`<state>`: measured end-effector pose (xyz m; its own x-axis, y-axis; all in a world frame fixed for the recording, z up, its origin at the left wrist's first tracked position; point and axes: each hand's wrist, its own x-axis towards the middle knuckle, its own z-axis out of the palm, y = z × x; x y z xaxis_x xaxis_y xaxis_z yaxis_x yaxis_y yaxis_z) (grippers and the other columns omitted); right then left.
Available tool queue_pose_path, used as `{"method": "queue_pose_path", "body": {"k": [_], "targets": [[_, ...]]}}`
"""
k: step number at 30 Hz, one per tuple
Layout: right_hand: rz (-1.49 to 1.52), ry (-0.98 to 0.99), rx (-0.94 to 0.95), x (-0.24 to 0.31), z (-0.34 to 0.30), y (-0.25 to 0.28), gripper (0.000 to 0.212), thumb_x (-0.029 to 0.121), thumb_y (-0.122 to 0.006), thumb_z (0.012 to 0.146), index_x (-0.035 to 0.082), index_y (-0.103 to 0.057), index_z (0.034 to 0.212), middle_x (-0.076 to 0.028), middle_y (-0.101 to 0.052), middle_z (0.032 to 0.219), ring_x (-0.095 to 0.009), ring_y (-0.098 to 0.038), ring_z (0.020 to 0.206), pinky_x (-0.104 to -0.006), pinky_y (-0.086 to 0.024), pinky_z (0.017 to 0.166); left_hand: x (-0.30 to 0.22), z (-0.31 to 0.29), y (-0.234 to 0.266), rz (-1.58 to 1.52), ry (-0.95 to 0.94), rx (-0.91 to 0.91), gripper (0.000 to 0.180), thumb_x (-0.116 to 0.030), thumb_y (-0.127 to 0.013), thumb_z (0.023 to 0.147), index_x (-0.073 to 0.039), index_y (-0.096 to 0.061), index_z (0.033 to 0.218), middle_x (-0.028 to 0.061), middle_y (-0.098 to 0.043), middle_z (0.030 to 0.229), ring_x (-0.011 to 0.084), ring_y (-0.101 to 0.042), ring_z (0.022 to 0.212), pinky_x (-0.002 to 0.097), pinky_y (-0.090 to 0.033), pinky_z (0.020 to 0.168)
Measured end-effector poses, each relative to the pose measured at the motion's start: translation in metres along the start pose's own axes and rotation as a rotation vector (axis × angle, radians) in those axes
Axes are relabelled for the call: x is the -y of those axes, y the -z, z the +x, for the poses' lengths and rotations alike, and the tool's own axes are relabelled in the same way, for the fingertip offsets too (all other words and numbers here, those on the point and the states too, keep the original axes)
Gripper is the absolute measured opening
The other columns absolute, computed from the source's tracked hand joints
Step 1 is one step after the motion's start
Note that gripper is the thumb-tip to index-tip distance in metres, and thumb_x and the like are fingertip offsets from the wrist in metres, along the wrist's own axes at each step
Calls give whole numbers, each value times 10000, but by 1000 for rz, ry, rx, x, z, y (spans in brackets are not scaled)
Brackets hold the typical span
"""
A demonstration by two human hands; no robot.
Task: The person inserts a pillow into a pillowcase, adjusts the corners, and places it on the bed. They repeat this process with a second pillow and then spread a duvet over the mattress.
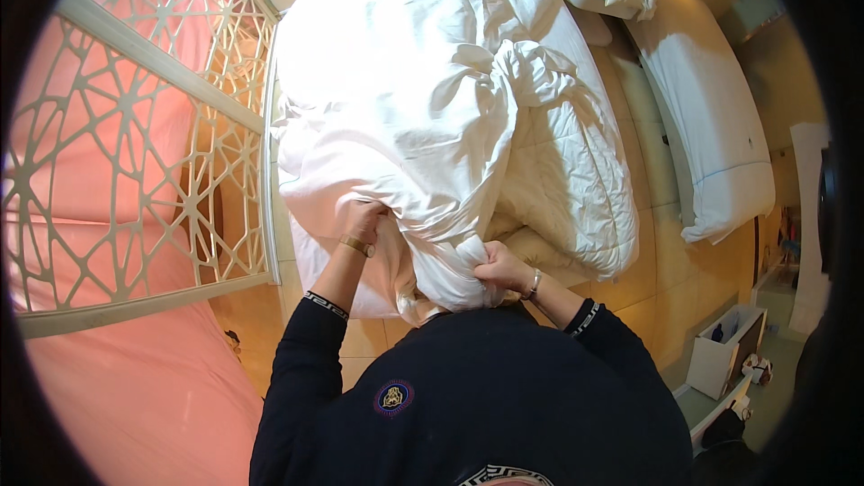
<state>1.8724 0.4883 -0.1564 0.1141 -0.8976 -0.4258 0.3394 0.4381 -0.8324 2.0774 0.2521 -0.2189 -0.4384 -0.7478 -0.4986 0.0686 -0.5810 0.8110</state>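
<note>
A white duvet cover (396, 126) lies rumpled over the bed, its near end gathered in front of my body. My left hand (364, 219) is closed on the cover's edge, its fingertips partly tucked into the cloth. To the right, my right hand (504, 267) grips a thick bunched fold of the same cover. A white quilted duvet (576, 184) shows along the bed's right side, partly under the cover. How much of the duvet lies inside the cover is hidden by the folds.
A lattice screen (126, 130) stands close on the left, with pink fabric (135, 378) behind and below it. Beyond a strip of tiled floor (643, 171), a second white-covered bed (711, 117) stands at the right. A white open box (727, 351) sits at lower right.
</note>
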Motion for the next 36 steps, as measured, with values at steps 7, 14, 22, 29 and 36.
{"method": "queue_pose_path", "body": {"k": [7,14,22,29,36], "targets": [[-818,-28,-227,-44,-25,31,151,90,-552,723,28,-654,816,-104,-619,621,-186,-597,534,-320,-465,514,-87,73,79,13,-214,-361,227,-219,-562,848,-36,-598,977,62,-586,892,171,-539,639,291,-457,579],[-519,-52,-448,-104,-34,62,289,79,-523,731,26,-688,962,-106,-699,795,-180,-651,742,-323,-500,687,-236,23,50,81,-593,30,369,-173,-570,951,-28,-491,1280,116,-689,992,180,-662,862,332,-574,724],[-386,30,-394,-92,3,24,309,51,-515,728,-1,-671,989,-69,-692,829,-142,-620,748,-287,-491,692,-25,-13,41,909,232,91,588,-562,-645,831,11,-683,959,90,-694,762,179,-626,707,310,-497,700],[81,84,-193,-28,-8,-14,327,-57,-473,779,-7,-653,1049,30,-653,944,-63,-570,808,-210,-452,716,71,1,53,462,458,-108,1113,-745,-623,720,96,-338,1393,224,-402,1408,305,-590,1095,405,-407,984],[-40,54,-36,-44,-15,-12,324,-44,-494,783,-12,-650,1065,36,-652,963,-73,-575,835,-225,-458,740,43,31,-6,106,347,-9,846,-485,-782,703,16,-494,1321,132,-549,1249,205,-468,1185,349,-389,981]]}}
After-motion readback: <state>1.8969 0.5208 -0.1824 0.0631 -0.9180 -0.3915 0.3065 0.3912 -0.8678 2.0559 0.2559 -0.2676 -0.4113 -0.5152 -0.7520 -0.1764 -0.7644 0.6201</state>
